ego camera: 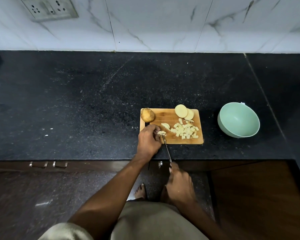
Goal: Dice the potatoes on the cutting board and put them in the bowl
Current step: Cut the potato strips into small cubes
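A person stands at a black stone counter (93, 101), dicing potatoes on a wooden cutting board (164, 116). The left hand (148, 140) rests on the board's near left corner, fingers curled to pin a few potato strips (161, 132) under the tip of a knife (166, 148). The right hand (179, 185) grips the knife's handle below the counter edge, the blade angled up onto the board. A heap of diced potato (186, 130) lies on the board's right half, two round slices (184, 112) overlap at its far edge, and a whole unpeeled potato (147, 115) sits at its far left corner. A pale green bowl (238, 122) stands empty on the counter, well apart to the board's right
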